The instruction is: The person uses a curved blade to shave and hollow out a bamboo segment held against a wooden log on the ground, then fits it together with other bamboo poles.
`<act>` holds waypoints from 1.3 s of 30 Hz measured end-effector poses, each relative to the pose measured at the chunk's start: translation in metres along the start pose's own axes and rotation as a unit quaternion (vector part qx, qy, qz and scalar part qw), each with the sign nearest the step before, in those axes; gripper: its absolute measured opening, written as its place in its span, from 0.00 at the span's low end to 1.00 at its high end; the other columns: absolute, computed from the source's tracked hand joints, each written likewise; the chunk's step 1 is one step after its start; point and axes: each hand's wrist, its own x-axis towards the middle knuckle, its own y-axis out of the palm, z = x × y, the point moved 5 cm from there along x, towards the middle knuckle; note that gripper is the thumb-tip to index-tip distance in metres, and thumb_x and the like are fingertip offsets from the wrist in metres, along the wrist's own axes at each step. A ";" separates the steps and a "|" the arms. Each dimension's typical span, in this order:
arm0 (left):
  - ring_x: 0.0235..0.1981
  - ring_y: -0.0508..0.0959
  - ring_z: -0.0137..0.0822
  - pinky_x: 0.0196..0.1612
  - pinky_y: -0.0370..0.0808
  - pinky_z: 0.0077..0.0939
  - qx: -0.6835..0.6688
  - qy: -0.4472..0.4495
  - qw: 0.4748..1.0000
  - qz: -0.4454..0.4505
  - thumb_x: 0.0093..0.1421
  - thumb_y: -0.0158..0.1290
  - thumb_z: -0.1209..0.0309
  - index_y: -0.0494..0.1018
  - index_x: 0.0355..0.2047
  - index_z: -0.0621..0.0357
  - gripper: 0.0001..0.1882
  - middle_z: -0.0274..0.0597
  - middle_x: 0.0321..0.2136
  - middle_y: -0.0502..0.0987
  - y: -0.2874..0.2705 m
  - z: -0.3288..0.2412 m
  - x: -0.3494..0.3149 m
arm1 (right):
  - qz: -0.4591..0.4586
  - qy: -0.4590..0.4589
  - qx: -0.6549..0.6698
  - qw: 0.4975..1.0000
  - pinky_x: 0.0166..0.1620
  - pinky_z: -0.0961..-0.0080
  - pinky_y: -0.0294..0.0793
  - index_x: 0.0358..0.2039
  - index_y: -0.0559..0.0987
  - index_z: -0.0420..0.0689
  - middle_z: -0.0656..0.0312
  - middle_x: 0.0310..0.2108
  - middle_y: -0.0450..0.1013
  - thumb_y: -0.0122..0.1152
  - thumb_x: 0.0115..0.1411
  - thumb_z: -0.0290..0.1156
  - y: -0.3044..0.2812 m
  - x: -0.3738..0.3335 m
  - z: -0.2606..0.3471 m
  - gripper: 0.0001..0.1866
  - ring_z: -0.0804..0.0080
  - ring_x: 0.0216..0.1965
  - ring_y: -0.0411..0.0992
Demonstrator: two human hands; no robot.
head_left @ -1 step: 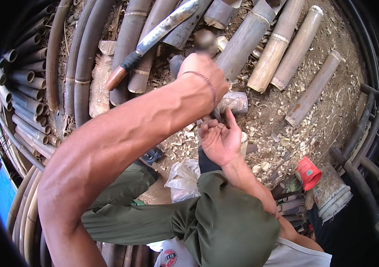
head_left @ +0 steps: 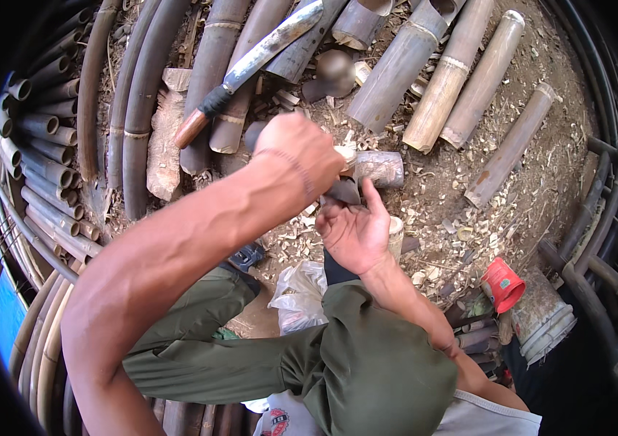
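Note:
My left hand (head_left: 294,149) is closed in a fist, its back toward me and a thin cord round the wrist. The fist hides whatever it grips. Just right of it shows a pale wooden end (head_left: 346,155), with a dark curved metal piece (head_left: 342,192) below. Palm up, my right hand (head_left: 356,236) lies under that metal, thumb apart and fingers loosely curled. Its fingertips meet the metal's lower edge; no firm hold shows. Beside them lies a short round block (head_left: 381,168). A large knife (head_left: 265,51) with a brown handle rests on bamboo tubes at the upper left.
Cut bamboo tubes (head_left: 436,91) lie ahead on soil strewn with chips. Stacked bamboo (head_left: 51,178) fills the left side. A clear plastic bag (head_left: 299,294) sits near my legs. At the right are a red container (head_left: 503,284), a dirty white bucket (head_left: 543,320) and a pole rack (head_left: 592,225).
My left fist has shifted left and slightly toward me, uncovering the pale wooden end and more dark metal. My right hand has moved a little left.

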 end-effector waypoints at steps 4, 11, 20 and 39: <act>0.35 0.83 0.55 0.43 0.80 0.45 -0.295 -0.088 0.940 0.146 0.51 0.57 0.63 0.79 0.33 0.66 0.17 0.63 0.30 0.81 0.104 -0.024 -0.058 | -0.067 0.123 -0.344 0.928 0.45 0.71 0.74 0.54 0.69 0.45 0.60 0.43 0.73 0.64 0.62 0.33 -0.015 -0.034 -0.021 0.22 0.74 0.38 0.73; 0.40 0.82 0.46 0.47 0.77 0.38 -0.693 0.031 0.717 0.064 0.55 0.56 0.34 0.51 0.64 0.78 0.58 0.57 0.45 0.76 0.128 -0.077 -0.040 | -0.018 -0.124 -0.807 0.577 0.41 0.69 0.73 0.57 0.70 0.39 0.54 0.38 0.73 0.55 0.63 0.34 0.023 -0.079 0.055 0.23 0.65 0.37 0.75; 0.13 0.72 0.33 0.22 0.69 0.32 -0.834 -0.174 0.513 -0.105 0.64 0.46 0.56 0.73 0.14 0.64 0.27 0.42 0.10 0.71 0.131 -0.100 0.059 | -0.104 0.030 -0.942 0.319 0.37 0.51 0.75 0.48 0.75 0.41 0.41 0.24 0.75 0.59 0.54 0.31 0.041 -0.048 0.092 0.19 0.39 0.31 0.76; 0.27 0.70 0.30 0.43 0.71 0.30 -0.950 0.154 -0.219 -0.163 0.72 0.35 0.55 0.72 0.46 0.55 0.20 0.34 0.32 0.78 0.121 -0.088 0.036 | 0.196 0.296 -0.923 -0.149 0.40 0.69 0.80 0.36 0.85 0.46 0.58 0.35 0.82 0.67 0.52 0.34 0.140 0.060 0.015 0.11 0.63 0.38 0.81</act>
